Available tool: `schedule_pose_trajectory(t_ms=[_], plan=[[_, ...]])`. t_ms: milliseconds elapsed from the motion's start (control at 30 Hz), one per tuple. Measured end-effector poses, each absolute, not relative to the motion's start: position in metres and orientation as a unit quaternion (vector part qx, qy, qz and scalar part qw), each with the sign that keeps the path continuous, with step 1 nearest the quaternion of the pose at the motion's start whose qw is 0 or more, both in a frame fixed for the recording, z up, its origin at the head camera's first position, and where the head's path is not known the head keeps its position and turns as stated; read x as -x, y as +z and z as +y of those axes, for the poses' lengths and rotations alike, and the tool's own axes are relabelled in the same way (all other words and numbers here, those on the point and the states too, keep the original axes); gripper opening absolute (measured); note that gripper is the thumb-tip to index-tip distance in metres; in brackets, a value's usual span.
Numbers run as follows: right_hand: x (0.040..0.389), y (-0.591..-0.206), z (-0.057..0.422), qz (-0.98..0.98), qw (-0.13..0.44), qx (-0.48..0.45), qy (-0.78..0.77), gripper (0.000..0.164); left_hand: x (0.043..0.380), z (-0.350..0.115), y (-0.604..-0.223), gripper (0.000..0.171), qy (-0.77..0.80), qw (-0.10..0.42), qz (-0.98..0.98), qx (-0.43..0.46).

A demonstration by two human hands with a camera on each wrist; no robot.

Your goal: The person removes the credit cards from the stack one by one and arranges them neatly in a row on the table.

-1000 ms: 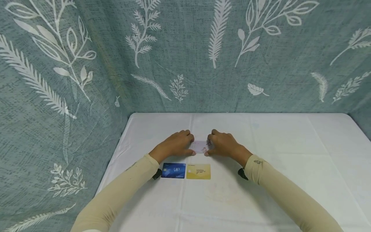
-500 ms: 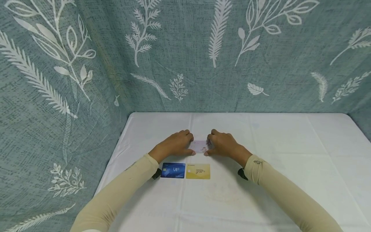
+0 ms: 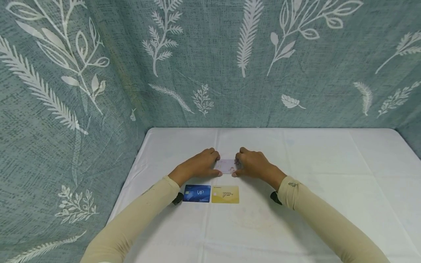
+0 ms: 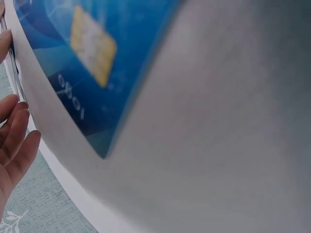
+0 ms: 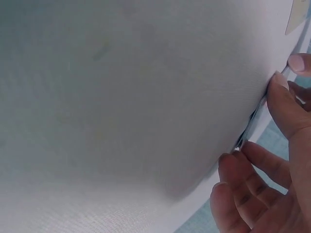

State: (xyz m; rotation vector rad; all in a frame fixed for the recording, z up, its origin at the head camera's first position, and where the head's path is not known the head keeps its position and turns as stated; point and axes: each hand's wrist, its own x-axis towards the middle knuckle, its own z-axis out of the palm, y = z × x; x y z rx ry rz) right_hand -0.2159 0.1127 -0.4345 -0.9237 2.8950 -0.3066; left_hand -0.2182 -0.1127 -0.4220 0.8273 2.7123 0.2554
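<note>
Left hand [image 3: 198,164] and right hand [image 3: 255,164] gripped one lilac card [image 3: 226,166] between them

One blue-green fabric backdrop [image 3: 210,54], printed with white leaves and ferns, rose behind and to the left of the table. One table [image 3: 329,204] stood before it, covered with a creased white cloth. Two beige sleeves reached in from the near side, a left sleeve [image 3: 131,219] and a right sleeve [image 3: 329,219], each baring its hand at the wrist.

Both hands were curled at opposite ends of the lilac card, thumbs at its near edge and fingers at its far edge, pinching it. Three cards could be counted in all. The lilac one was over the far half of the table, left of centre; whether it touched the cloth could not be told. Its long axis ran left to right, its printed face upward, with a small reddish picture toward its right end.

Nearer the person, two more cards lay flat, side by side and parallel to it: a blue VIP card [image 3: 196,193], its gold chip [image 4: 93,46] at the left end, and just to the right a yellow card [image 3: 225,194].
</note>
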Motion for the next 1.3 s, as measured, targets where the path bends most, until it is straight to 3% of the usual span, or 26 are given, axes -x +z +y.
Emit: schedule_pose_trajectory(t_ms=[1300], plan=[[0.2122,-0.4347,0.1114,0.946,0.052,0.302,-0.107,0.055,0.2122,-0.1187,-0.4210,0.056,0.085,0.128,0.941,-0.301]])
